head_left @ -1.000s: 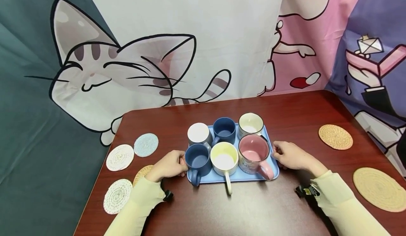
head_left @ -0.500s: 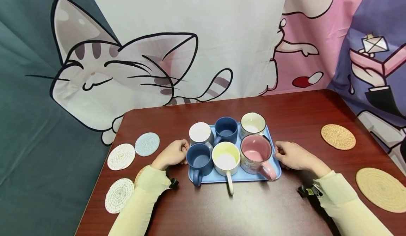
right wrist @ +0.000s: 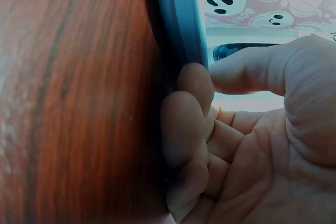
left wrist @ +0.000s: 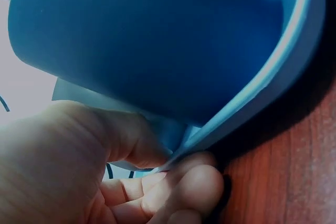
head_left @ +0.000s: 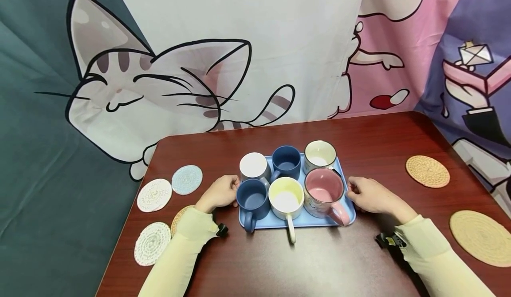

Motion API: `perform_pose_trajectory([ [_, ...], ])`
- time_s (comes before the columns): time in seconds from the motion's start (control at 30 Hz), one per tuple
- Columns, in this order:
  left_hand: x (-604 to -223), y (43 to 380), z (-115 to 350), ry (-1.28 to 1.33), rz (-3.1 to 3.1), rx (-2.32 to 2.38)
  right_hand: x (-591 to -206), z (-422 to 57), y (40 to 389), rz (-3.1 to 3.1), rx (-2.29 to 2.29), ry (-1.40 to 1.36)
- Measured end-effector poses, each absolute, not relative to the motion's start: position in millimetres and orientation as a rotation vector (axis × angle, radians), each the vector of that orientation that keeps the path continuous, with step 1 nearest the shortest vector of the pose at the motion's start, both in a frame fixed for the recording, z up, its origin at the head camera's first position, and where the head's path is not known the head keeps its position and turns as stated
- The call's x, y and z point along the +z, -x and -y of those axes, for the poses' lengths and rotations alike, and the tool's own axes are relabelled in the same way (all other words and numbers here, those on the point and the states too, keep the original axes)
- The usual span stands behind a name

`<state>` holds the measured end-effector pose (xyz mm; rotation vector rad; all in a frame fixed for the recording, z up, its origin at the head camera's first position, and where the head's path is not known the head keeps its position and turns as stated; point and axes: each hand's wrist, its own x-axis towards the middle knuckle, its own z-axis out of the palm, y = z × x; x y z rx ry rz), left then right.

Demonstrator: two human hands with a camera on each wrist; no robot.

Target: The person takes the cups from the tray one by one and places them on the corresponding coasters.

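Note:
A light blue tray (head_left: 271, 223) lies in the middle of the table, loaded with several mugs in two rows. Its back row has a white-and-grey mug (head_left: 254, 166), a dark blue mug (head_left: 286, 166) and a cream mug with a dark rim (head_left: 319, 155). In front stand another dark blue mug (head_left: 255, 203), a white mug with a yellow inside (head_left: 285, 199) and a pink-lined mug (head_left: 323, 190). My left hand (head_left: 220, 194) pinches the tray's left rim, thumb inside and curled fingers outside. At the right rim, my right hand (head_left: 371, 196) holds it the same way.
Round woven coasters lie at the left: a light blue one (head_left: 187, 180), two white ones and a tan one partly under my left sleeve. Two straw mats (head_left: 428, 171) lie at the right. A cartoon-printed curtain (head_left: 255, 13) hangs behind the wooden table (head_left: 311, 261).
My left hand has shifted back along the tray's left side and taken its rim. The right hand keeps its grip. Tray and mugs stay nearly in place as the head view shifts slightly.

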<state>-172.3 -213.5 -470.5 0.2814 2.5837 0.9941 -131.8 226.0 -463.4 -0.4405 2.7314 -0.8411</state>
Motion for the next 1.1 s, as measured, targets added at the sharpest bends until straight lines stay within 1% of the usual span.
perform_pose_trajectory([
  [0.27,-469,173,211,-0.321,-2.592,0.98,-469,-228,132,-2.808,-0.773,0.461],
  [0.53,-473,172,213,-0.319,-2.631,0.909,-500,-239,138,-2.896,-0.806,0.566],
  [0.87,-472,170,213,-0.308,-2.633,0.909,-466,-226,129,-2.79,-0.764,0.468],
  [1.1,-468,170,215,-0.3,-2.614,0.942,-456,-236,134,-2.782,-0.758,0.414],
])
